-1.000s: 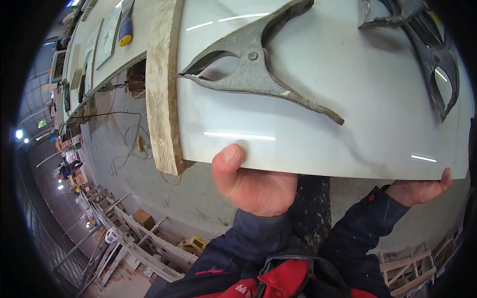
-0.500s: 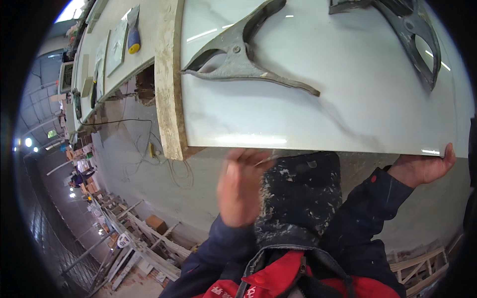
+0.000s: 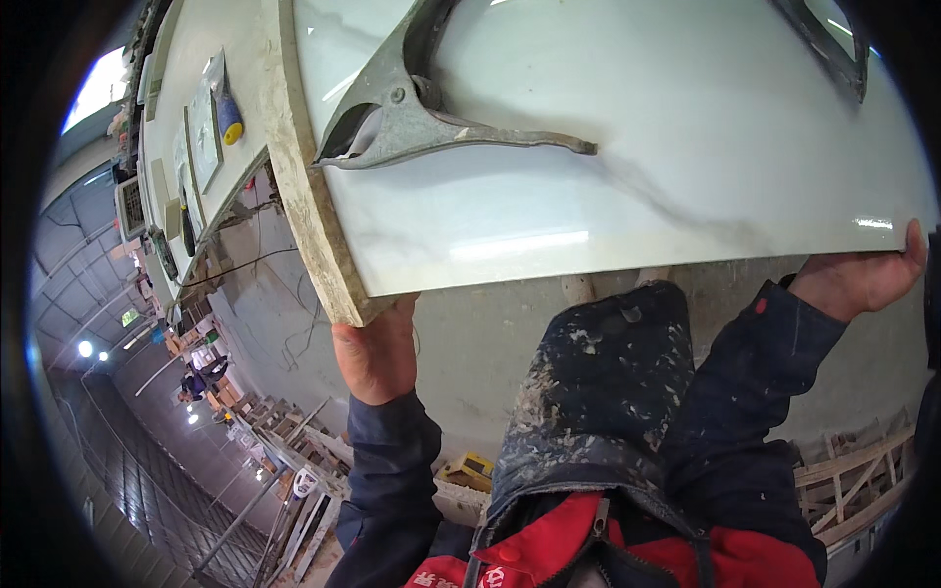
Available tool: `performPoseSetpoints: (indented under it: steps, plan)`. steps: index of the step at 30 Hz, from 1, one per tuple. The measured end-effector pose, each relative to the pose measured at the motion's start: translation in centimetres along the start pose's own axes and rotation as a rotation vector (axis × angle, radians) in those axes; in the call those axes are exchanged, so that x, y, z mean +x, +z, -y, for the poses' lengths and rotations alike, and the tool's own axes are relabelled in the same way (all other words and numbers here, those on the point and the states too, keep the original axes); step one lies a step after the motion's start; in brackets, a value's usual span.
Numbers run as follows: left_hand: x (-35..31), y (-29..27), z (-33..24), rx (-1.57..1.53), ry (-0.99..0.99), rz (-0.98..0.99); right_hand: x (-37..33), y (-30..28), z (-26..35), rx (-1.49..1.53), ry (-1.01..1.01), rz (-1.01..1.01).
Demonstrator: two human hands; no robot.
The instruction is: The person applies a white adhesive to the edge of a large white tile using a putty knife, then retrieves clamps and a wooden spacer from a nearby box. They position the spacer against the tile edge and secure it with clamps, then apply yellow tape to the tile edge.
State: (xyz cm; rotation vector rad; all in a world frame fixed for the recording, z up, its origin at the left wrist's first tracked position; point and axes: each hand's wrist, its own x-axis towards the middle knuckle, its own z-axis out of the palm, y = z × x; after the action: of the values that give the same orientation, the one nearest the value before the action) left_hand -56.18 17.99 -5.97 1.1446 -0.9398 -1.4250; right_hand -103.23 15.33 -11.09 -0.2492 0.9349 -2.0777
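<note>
A glossy white slab [image 3: 667, 186] with faint grey veining lies across the upper view. Along its left edge runs a rough, pale wooden strip [image 3: 299, 176]. My left hand [image 3: 377, 355] grips the near left corner from below, where strip and slab meet; its fingers are hidden underneath. At the near right edge, my right hand [image 3: 863, 282] holds the slab, one fingertip curled up over the rim. A grey metal spring clamp [image 3: 412, 113] rests on the slab, its pointed end at the strip. Part of a second clamp [image 3: 828, 49] shows at the upper right.
Left of the strip stands a pale worktop [image 3: 235, 49] bearing a scraper with a blue and yellow handle [image 3: 229, 116]. A yellow box-like thing [image 3: 469, 470] lies below, beyond my left sleeve. Wooden racks [image 3: 853, 480] stand at the lower right; a person [image 3: 204, 377] is far off left.
My left hand has moved left from the middle of the near edge to the corner by the strip. The right hand keeps its hold. The slab and clamps sit higher and slightly turned in view.
</note>
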Motion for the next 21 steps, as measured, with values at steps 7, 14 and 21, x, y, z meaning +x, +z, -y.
performPoseSetpoints:
  steps: [7, 14, 21]
  plan:
    - [0.6, 0.6, -1.5, -0.059, -0.115, 0.041, 0.0, -1.4, 0.7, 0.171, 0.151, 0.234]
    - [0.6, 0.4, -2.1, -0.014, -0.143, 0.053, 0.2, -1.0, 0.6, 0.044, 0.13, 0.125]
    - [0.6, -0.4, -2.4, -0.002, -0.129, 0.027, -1.4, 4.9, -2.6, -0.213, -0.229, -0.348]
